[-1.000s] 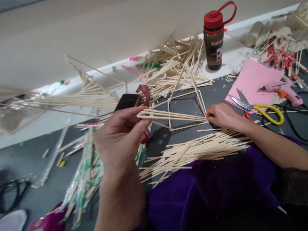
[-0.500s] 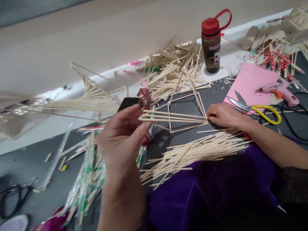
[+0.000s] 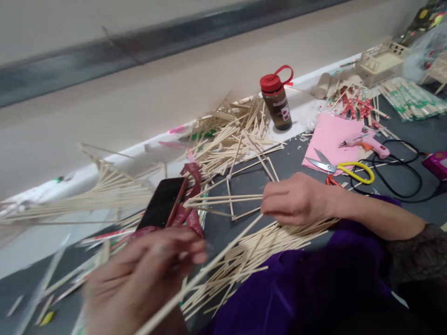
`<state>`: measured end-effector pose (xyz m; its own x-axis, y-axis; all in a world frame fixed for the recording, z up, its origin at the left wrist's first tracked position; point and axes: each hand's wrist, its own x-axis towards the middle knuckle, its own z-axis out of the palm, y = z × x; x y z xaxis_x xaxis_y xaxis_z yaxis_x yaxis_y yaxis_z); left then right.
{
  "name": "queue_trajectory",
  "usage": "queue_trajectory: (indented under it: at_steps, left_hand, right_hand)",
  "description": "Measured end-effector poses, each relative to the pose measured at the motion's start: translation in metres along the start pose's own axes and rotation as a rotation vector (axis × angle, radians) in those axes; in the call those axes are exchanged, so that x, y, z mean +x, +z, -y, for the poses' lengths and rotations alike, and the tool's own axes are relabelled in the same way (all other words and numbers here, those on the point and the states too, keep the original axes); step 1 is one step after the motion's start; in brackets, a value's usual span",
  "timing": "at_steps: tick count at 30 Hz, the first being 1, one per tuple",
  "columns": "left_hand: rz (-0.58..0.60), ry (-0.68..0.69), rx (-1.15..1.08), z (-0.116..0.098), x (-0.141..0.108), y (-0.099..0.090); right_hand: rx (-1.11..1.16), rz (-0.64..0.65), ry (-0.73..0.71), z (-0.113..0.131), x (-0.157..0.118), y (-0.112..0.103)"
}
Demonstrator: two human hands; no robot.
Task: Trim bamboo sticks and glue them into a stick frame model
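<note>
My right hand (image 3: 296, 199) is closed on the end of a long thin wooden stick (image 3: 209, 265), which slants down to the lower left. It also covers the right end of a frame of glued sticks (image 3: 230, 197) on the grey table. My left hand (image 3: 146, 274), blurred, is lifted at the lower left beside the stick, its fingers curled; whether it touches the stick is unclear. Beneath lies a pile of loose sticks (image 3: 251, 251). A black phone (image 3: 162, 202) with a dark red strap (image 3: 193, 186) is just beyond my left hand.
Scissors with yellow and red handles (image 3: 356, 171) and a pink glue gun (image 3: 366, 142) rest on pink paper (image 3: 324, 135). A red-capped bottle (image 3: 277, 107) stands at the back by a stick heap (image 3: 233, 135). A stick structure (image 3: 108, 186) is at left; packaged sticks (image 3: 412, 100) lie right.
The view has shifted. My left hand has left the frame's near end and moved down towards me. My right hand has moved left and now holds a stick.
</note>
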<state>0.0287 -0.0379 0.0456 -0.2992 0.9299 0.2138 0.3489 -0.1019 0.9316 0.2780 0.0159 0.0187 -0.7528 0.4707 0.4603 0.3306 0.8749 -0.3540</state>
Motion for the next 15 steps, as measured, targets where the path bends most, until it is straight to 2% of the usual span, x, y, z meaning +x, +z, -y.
queue_trajectory:
  at_steps: [1, 2, 3, 5, 8, 11, 15]
  left_hand:
    - [0.102, -0.142, -0.022, -0.002, -0.004, 0.005]
    - [0.266, -0.241, -0.032, -0.003, -0.008, 0.01]
    - [0.416, -0.323, -0.042, -0.002, -0.01, 0.015]
    - [0.606, -0.423, -0.066, 0.003, -0.014, 0.025]
    - [0.703, -0.487, -0.134, 0.013, -0.017, 0.036]
    - [0.75, -0.521, -0.197, 0.018, -0.02, 0.045]
    - [0.747, -0.531, -0.244, 0.02, -0.022, 0.055]
  right_hand:
    - [-0.099, 0.017, -0.037, 0.008, 0.001, -0.003]
    - [-0.181, 0.032, -0.068, 0.015, 0.001, -0.005]
    - [-0.243, 0.038, -0.097, 0.02, 0.0, -0.007]
    - [-0.316, 0.049, -0.154, 0.026, -0.002, -0.009]
    - [-0.367, 0.087, -0.204, 0.027, -0.005, -0.01]
    - [-0.362, 0.2, -0.211, 0.028, -0.005, -0.012]
    - [-0.349, 0.329, -0.158, 0.033, -0.002, -0.016]
